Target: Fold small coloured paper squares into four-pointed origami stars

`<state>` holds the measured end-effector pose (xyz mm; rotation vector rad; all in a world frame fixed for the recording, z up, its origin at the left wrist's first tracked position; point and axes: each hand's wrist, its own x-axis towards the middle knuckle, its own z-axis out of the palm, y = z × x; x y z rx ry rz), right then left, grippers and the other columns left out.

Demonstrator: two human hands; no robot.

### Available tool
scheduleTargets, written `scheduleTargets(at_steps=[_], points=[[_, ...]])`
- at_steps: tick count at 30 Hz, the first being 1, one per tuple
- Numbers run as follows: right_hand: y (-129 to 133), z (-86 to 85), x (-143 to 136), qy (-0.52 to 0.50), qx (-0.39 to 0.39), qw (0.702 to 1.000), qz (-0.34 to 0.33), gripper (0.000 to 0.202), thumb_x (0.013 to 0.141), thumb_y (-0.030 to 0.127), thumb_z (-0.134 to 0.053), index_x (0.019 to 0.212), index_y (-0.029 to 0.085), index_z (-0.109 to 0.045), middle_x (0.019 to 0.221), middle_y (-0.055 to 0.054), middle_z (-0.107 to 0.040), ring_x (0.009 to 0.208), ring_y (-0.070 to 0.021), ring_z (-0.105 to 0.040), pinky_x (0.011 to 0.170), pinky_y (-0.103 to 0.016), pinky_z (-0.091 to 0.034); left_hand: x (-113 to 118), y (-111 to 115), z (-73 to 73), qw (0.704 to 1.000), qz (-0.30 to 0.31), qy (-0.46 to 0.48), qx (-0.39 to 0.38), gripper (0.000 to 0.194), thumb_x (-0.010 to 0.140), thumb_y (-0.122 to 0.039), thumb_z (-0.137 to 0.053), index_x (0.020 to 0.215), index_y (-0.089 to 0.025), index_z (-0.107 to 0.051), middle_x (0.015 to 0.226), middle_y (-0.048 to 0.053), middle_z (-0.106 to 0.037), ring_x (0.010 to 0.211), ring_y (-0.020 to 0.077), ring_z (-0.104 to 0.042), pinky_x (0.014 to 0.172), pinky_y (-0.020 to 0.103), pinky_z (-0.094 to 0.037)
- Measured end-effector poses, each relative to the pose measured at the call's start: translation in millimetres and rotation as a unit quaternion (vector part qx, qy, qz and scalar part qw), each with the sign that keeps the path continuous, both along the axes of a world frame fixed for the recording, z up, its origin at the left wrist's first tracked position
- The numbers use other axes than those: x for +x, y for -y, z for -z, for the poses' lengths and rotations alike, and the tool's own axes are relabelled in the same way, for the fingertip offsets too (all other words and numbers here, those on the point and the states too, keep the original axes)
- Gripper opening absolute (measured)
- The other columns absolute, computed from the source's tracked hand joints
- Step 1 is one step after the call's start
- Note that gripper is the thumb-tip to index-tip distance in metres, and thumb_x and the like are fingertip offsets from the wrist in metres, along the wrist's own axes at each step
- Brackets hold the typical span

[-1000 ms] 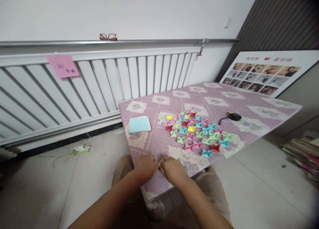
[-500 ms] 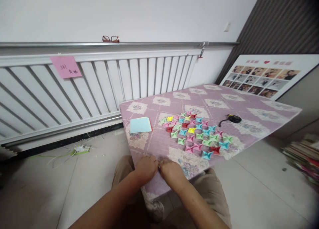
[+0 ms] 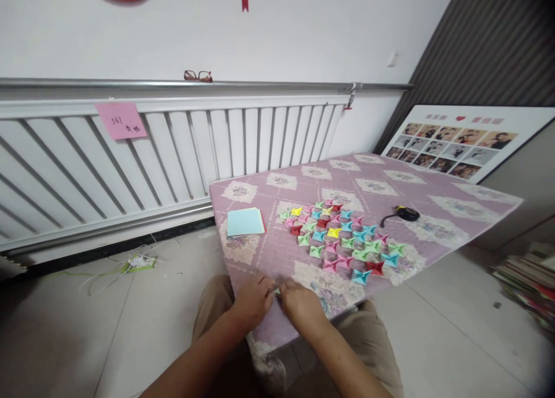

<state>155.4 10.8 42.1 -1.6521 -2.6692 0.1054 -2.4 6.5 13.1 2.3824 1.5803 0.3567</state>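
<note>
At the near edge of the table, my left hand [image 3: 254,297] and my right hand [image 3: 302,303] meet with fingers pinched. Between them shows a small piece of light green paper [image 3: 276,292], mostly hidden by the fingers; its folded shape cannot be made out. A stack of square paper sheets [image 3: 245,222], light blue on top with a red edge below, lies beyond my left hand. Beyond my right hand stand several folded paper pieces with pointed corners, among them a blue one [image 3: 361,276], a red one [image 3: 375,268] and a yellow one [image 3: 333,233].
A purple floral cloth covers the table [image 3: 271,259]. A black object with a strap [image 3: 407,214] lies to the right. Behind are a white radiator [image 3: 243,135] with a pink note [image 3: 121,121], glasses [image 3: 198,76] on a pipe, and a photo board [image 3: 459,141].
The view has tilted up slightly, so the scene sits a little lower. My fingers have shifted on the paper, and more of its green shows between the hands.
</note>
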Motion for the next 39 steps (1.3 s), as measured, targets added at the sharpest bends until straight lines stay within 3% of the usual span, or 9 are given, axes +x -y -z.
scheduleTargets(at_steps=[5, 12, 17, 20, 22, 26, 29, 33, 39], points=[[-6, -6.9, 9, -0.077, -0.001, 0.996, 0.051, 0.018, 0.083, 0.013, -0.045, 0.082, 0.017, -0.063, 0.084, -0.008, -0.067, 0.076, -0.0176, -0.063, 0.065, -0.024, -0.039, 5, 10, 14.5, 0.970, -0.078, 0.230, -0.025, 0.060, 0.074, -0.012, -0.050, 0.132, -0.016, -0.038, 0.133, 0.012, -0.047, 0.123, 0.0214, -0.044, 0.105, 0.038, -0.036], [-1, -7.5, 9, -0.228, -0.034, 0.968, 0.099, 0.019, 0.076, 0.012, -0.042, 0.067, 0.020, -0.057, 0.066, -0.001, -0.063, 0.065, -0.0135, -0.057, 0.060, -0.021, -0.035, 27, 27, 14.1, 0.974, -0.072, 0.210, -0.040, 0.085, 0.069, -0.018, -0.058, 0.144, -0.013, -0.019, 0.148, 0.016, -0.029, 0.136, 0.0296, -0.027, 0.111, 0.046, -0.025], [7, -4.0, 9, -0.324, -0.069, 0.936, 0.117, 0.016, 0.072, 0.018, -0.042, 0.060, 0.021, -0.051, 0.057, 0.002, -0.055, 0.058, -0.0134, -0.051, 0.054, -0.022, -0.031, 31, 29, 13.1, 0.965, -0.067, 0.244, -0.065, 0.084, 0.071, -0.018, -0.057, 0.145, -0.012, -0.017, 0.146, 0.017, -0.033, 0.131, 0.0283, -0.034, 0.107, 0.043, -0.030], [9, -3.1, 12, -0.375, -0.096, 0.913, 0.125, 0.015, 0.071, 0.022, -0.042, 0.058, 0.021, -0.048, 0.056, 0.003, -0.052, 0.057, -0.0133, -0.048, 0.055, -0.023, -0.032, 28, 27, 11.7, 0.942, -0.069, 0.314, -0.095, 0.084, 0.069, -0.017, -0.059, 0.144, -0.016, -0.021, 0.134, 0.013, -0.048, 0.116, 0.0247, -0.049, 0.100, 0.039, -0.038], [11, -2.7, 14, -0.407, -0.125, 0.896, 0.124, 0.015, 0.071, 0.025, -0.042, 0.058, 0.021, -0.047, 0.056, 0.003, -0.051, 0.057, -0.0129, -0.048, 0.055, -0.023, -0.034, 26, 25, 10.0, 0.913, -0.069, 0.383, -0.123, 0.074, 0.068, -0.015, -0.060, 0.137, -0.018, -0.034, 0.118, 0.008, -0.059, 0.100, 0.0204, -0.056, 0.091, 0.035, -0.042], [17, -4.2, 19, -0.454, -0.207, 0.857, 0.125, 0.019, 0.076, 0.034, -0.040, 0.065, 0.021, -0.049, 0.051, 0.006, -0.047, 0.047, -0.0109, -0.046, 0.047, -0.021, -0.037, 23, 27, 6.2, 0.818, -0.028, 0.537, -0.206, 0.022, 0.072, -0.024, -0.060, 0.092, -0.016, -0.058, 0.078, 0.000, -0.061, 0.071, 0.0134, -0.053, 0.069, 0.026, -0.043], [23, -9.3, 20, -0.491, -0.269, 0.817, 0.136, 0.023, 0.078, 0.040, -0.041, 0.073, 0.020, -0.052, 0.057, 0.005, -0.054, 0.050, -0.0107, -0.052, 0.048, -0.021, -0.041, 23, 30, 3.1, 0.767, -0.062, 0.592, -0.242, 0.023, 0.071, -0.036, -0.064, 0.077, -0.016, -0.056, 0.063, -0.003, -0.054, 0.057, 0.0102, -0.046, 0.057, 0.023, -0.037], [29, -16.5, 20, -0.532, -0.330, 0.762, 0.165, 0.022, 0.073, 0.041, -0.050, 0.075, 0.019, -0.054, 0.062, 0.004, -0.058, 0.060, -0.0126, -0.057, 0.051, -0.021, -0.043, 22, 35, -1.6, 0.762, -0.127, 0.584, -0.248, 0.027, 0.069, -0.042, -0.065, 0.070, -0.017, -0.053, 0.055, -0.005, -0.050, 0.050, 0.0088, -0.042, 0.052, 0.022, -0.032], [35, -20.3, 24, -0.508, -0.363, 0.767, 0.150, 0.017, 0.070, 0.032, -0.053, 0.078, 0.018, -0.059, 0.067, 0.002, -0.061, 0.065, -0.0130, -0.058, 0.051, -0.020, -0.041, 19, 39, -7.2, 0.764, -0.136, 0.574, -0.261, 0.028, 0.068, -0.041, -0.065, 0.067, -0.018, -0.050, 0.049, -0.007, -0.046, 0.045, 0.0075, -0.038, 0.048, 0.021, -0.027]])
